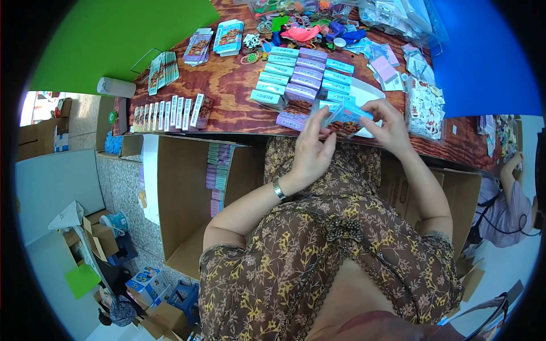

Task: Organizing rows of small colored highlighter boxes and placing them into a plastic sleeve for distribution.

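Close to the table's front edge, a small light-blue printed box (346,116) is held between my two hands. My left hand (310,149) has its fingers closed against the box's left end. On the opposite side, the thumb and fingers of my right hand (389,126) pinch its upper right corner. Just beyond lie stacks of similar small boxes: teal boxes (278,69) on the left, purple boxes (307,73) in the middle and blue boxes (338,77) on the right. A white sheet (368,91) lies partly behind my right hand.
Upright thin boxes (169,113) line the table's left front, with flat printed cartons (229,37) behind. Colourful small items (307,31) lie at the back; bagged printed pieces (425,108) are at right. Open cardboard cartons (185,187) stand below; another person (503,210) is at far right.
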A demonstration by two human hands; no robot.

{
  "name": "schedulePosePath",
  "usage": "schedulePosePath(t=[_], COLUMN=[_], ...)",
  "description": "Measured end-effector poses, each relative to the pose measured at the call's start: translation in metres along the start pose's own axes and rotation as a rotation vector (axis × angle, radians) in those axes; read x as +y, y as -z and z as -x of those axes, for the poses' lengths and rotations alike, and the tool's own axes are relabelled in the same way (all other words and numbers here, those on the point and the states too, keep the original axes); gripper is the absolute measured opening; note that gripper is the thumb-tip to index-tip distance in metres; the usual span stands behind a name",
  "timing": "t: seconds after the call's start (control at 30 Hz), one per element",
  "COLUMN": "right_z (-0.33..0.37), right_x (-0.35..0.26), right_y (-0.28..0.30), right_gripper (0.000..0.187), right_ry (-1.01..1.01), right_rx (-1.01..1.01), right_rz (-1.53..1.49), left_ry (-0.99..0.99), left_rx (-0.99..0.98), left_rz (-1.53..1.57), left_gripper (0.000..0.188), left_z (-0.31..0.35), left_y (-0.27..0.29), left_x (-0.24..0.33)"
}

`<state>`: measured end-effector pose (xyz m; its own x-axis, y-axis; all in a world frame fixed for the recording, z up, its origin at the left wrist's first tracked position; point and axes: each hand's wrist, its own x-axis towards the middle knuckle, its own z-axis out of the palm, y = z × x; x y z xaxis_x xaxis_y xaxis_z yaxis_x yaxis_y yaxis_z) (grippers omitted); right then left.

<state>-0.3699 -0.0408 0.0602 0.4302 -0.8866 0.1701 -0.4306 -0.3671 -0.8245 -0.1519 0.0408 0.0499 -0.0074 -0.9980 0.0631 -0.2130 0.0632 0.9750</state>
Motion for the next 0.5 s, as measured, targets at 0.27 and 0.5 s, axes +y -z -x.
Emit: schedulePosePath(t=[0.27, 0.5], right_z=[-0.011, 0.009], right_x=[-0.031, 0.007], right_y=[0.013, 0.019], right_gripper=[0.02, 0.018], right_ry=[0.008, -0.059], right_rx=[-0.103, 0.107], right_rz=[-0.016, -0.195], left_ry=[-0.094, -0.311], left_rx=[-0.109, 0.061], left_rz=[-0.081, -0.189], left_gripper=[0.059, 0.045], left_z=[-0.017, -0.008], left_y=[0.008, 0.019], left_x=[0.006, -0.005])
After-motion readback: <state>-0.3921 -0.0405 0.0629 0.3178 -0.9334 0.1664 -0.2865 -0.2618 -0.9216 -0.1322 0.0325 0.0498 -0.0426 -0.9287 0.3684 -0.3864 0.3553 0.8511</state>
